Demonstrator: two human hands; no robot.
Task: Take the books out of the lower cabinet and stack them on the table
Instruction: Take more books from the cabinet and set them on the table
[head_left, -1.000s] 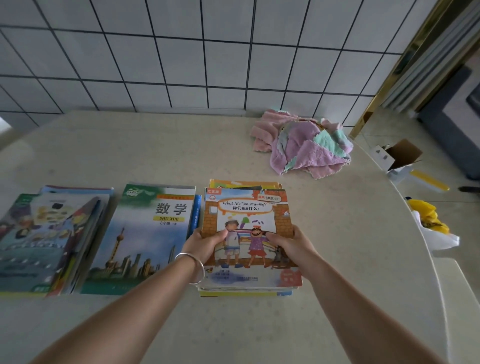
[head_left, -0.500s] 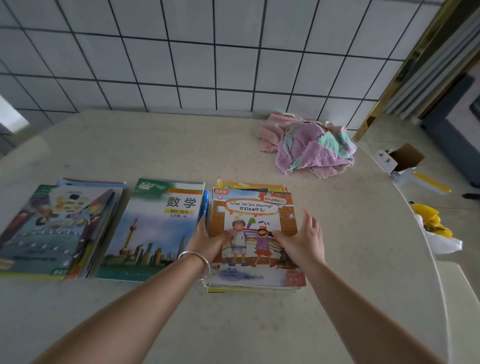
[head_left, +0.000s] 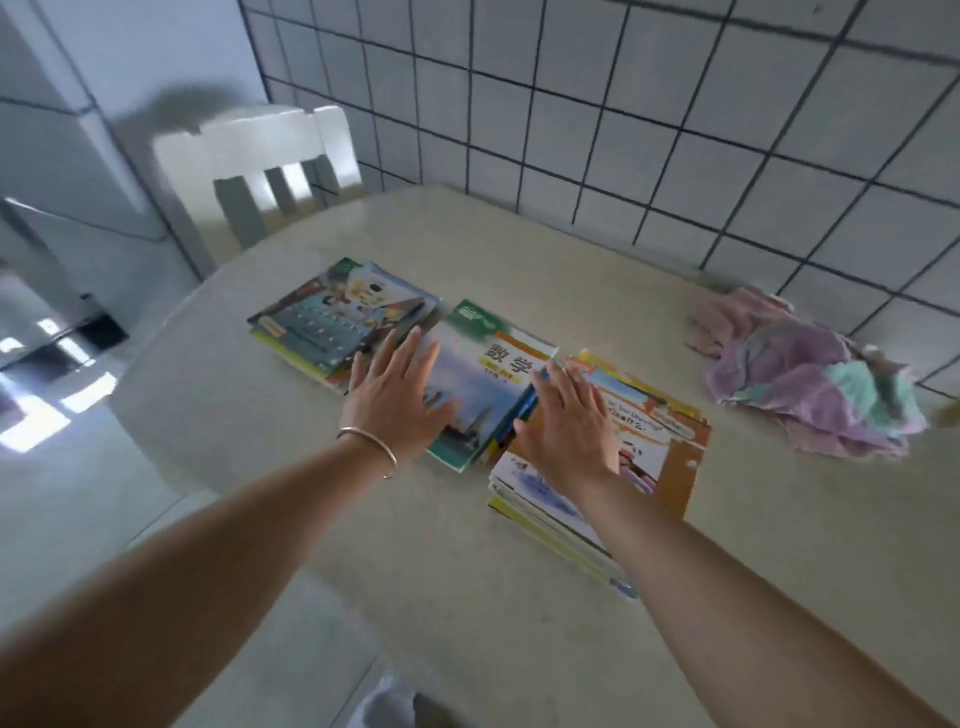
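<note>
Three stacks of books lie in a row on the beige tabletop (head_left: 519, 597), which stands against a white tiled wall (head_left: 675, 130). The left stack (head_left: 317, 325) has an illustrated teal cover on top. The middle one is topped by a maths textbook (head_left: 485, 382) with a green band and a city skyline on its cover. The right stack (head_left: 649, 452) is nearest the viewer and carries a children's picture book with an orange brick pattern on top; its lower books stick out at the near edge.

The left hand (head_left: 397, 397), with a thin silver bangle (head_left: 371, 447) on the wrist, lies flat with fingers straight and spread. It covers the near left part of the maths textbook and its fingertips reach toward the left stack. The right hand (head_left: 569, 421) is also flat with fingers straight, over the far left part of the right stack, fingertips at the gap beside the maths textbook. Neither hand grips anything.

A crumpled heap of pink, purple and mint cloths (head_left: 810, 384) sits on the tabletop at the far right, well apart from the books. A white chair (head_left: 260, 156) stands at the far left end of the tabletop.
</note>
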